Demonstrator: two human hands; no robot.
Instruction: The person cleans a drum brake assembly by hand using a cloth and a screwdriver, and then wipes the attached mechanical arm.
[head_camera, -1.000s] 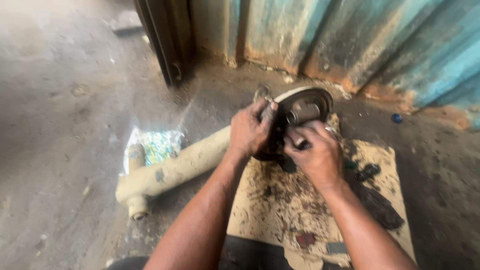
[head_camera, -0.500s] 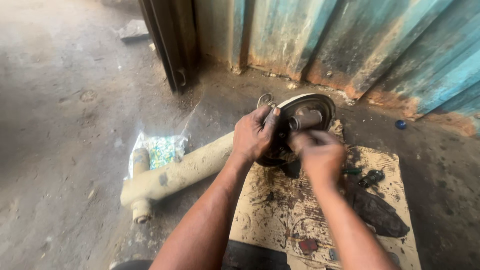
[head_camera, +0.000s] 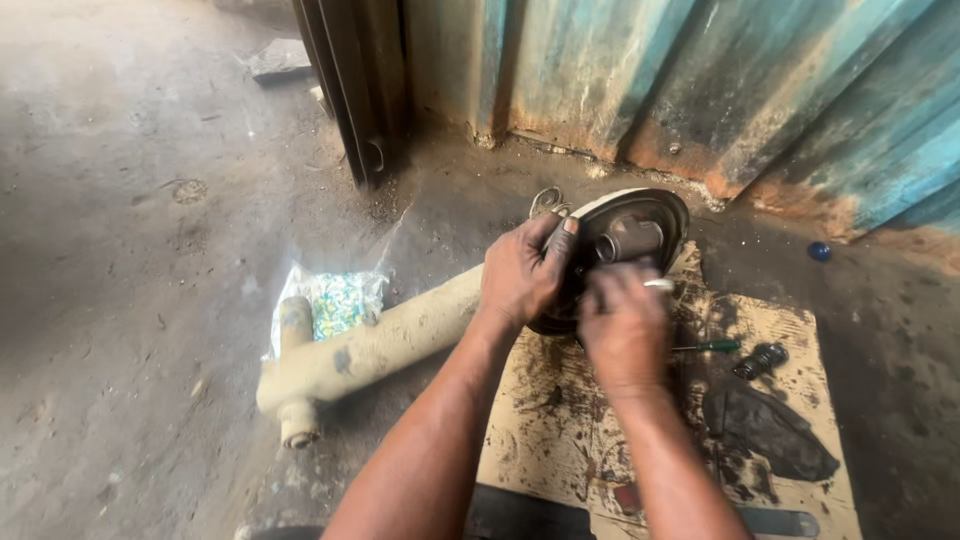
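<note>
We see a round, greasy metal drum (head_camera: 640, 235) at the end of a mud-caked axle tube (head_camera: 380, 345), resting at the far edge of a stained cardboard sheet (head_camera: 560, 430). Our left hand (head_camera: 520, 272) grips its rim with fingers curled tight, while our right hand (head_camera: 622, 325), blurred, pinches a slim pale tool (head_camera: 660, 285) against its face. Around us lie a dirty concrete floor (head_camera: 130, 200) and a rusted blue corrugated wall (head_camera: 760, 90).

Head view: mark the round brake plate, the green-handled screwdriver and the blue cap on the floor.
round brake plate (head_camera: 668, 212): head view, upper right rim.
green-handled screwdriver (head_camera: 722, 346): head view, on the green handle.
blue cap (head_camera: 819, 251): head view, centre of the cap.
</note>
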